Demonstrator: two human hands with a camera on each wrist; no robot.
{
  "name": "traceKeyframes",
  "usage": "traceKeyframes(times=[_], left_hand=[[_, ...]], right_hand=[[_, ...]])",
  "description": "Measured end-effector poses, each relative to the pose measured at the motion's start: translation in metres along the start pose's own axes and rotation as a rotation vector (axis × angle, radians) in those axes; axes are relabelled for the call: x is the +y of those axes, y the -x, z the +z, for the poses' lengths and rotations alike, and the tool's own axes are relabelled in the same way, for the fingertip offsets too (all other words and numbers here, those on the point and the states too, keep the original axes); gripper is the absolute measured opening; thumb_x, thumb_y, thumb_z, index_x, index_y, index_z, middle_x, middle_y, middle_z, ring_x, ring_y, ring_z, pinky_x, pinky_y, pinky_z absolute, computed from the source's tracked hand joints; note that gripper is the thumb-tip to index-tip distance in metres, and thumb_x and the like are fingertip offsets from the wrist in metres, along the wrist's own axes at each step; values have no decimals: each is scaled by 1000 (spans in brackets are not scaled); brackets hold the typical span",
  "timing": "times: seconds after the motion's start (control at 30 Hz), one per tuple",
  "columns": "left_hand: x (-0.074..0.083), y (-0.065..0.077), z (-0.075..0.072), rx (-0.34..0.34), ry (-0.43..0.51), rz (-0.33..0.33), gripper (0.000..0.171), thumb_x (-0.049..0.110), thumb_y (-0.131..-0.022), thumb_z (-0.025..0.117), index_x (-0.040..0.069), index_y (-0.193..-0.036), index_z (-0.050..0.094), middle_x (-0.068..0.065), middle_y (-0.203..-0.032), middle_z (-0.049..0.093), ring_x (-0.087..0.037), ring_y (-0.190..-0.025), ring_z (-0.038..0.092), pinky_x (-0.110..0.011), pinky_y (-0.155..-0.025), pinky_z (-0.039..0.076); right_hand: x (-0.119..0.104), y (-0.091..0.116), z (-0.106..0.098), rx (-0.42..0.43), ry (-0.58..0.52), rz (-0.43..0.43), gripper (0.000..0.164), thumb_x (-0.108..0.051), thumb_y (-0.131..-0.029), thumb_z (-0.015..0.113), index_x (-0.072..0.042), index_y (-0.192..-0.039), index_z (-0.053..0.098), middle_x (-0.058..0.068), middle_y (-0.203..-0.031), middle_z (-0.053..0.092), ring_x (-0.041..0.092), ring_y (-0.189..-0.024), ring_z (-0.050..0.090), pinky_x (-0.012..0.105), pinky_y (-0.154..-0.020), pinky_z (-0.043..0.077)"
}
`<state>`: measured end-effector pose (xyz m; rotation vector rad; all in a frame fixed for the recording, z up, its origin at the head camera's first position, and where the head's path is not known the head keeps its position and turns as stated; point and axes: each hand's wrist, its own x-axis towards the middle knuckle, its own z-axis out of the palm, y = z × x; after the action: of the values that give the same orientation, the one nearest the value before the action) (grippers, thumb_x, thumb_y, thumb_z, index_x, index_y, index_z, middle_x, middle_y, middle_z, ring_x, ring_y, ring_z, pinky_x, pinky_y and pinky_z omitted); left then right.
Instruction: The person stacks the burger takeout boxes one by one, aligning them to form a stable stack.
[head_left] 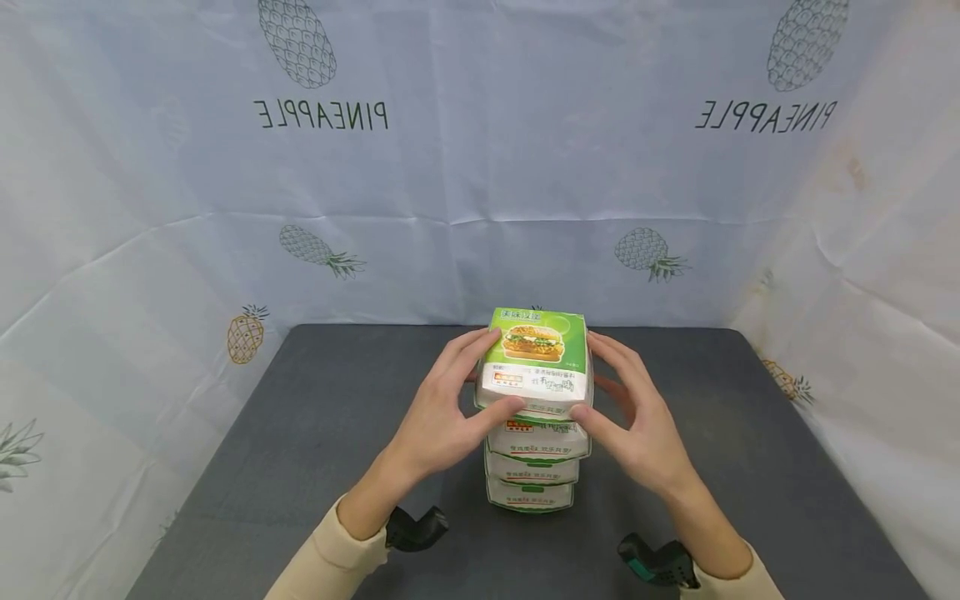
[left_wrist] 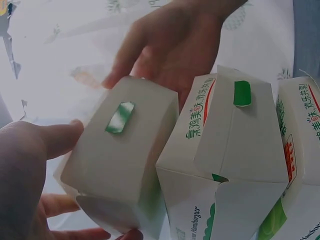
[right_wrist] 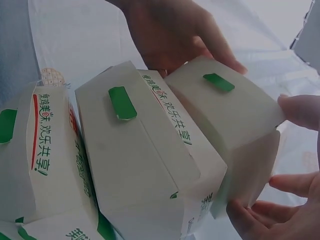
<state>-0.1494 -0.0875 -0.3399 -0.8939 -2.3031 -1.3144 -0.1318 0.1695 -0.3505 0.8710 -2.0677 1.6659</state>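
Observation:
Both hands grip the topmost burger box (head_left: 534,343), a white and green carton with a burger picture on its lid, on top of a stack of several like cartons. My left hand (head_left: 442,400) has its thumb at the front edge and its fingers along the left side. On the opposite side, my right hand (head_left: 639,410) mirrors this grip. Below sits the rest of the burger box stack (head_left: 531,472), stepped slightly out of line. In the left wrist view, the gripped box (left_wrist: 117,150) tilts against its neighbour (left_wrist: 235,145); green tabs show on the cartons.
The stack stands on a dark grey table (head_left: 360,417). White cloth (head_left: 465,150) printed with pineapples hangs behind the table and along both sides. Black wrist-worn devices, one at the left wrist (head_left: 416,529) and one at the right wrist (head_left: 658,560), jut inward over the table.

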Motion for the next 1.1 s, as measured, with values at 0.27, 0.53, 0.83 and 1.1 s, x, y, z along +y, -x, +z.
traceKeyframes(times=[0.27,0.53,0.83,1.1], left_hand=[[-6,4,2,-5,91,29,62,30,-97,72,15,-151,49,-4,-151,43,-20,-132,47,-39,-98,53],[-8,8,4,-1,114,28,58,32,-98,70,16,-150,51,-3,-151,43,-20,-135,46,-38,-99,53],[-8,9,4,-3,118,30,58,32,-99,69,16,-151,50,-3,-152,42,-20,-136,44,-39,-99,53],[-9,10,4,-2,114,30,60,41,-100,65,16,-152,47,-3,-152,41,-20,-136,44,-40,-100,52]], right_hand=[[7,1,-8,-27,-30,-9,69,12,-91,60,-1,-155,37,17,-156,34,24,-142,34,24,-108,39],[12,5,-11,-42,-34,29,69,13,-91,58,0,-155,37,17,-155,34,24,-141,35,25,-108,39],[11,6,-12,-34,-21,30,72,13,-88,60,-1,-156,37,17,-155,34,25,-141,34,25,-109,38],[12,6,-12,-33,-8,32,73,13,-89,61,-2,-156,36,16,-156,34,23,-141,35,25,-109,38]])
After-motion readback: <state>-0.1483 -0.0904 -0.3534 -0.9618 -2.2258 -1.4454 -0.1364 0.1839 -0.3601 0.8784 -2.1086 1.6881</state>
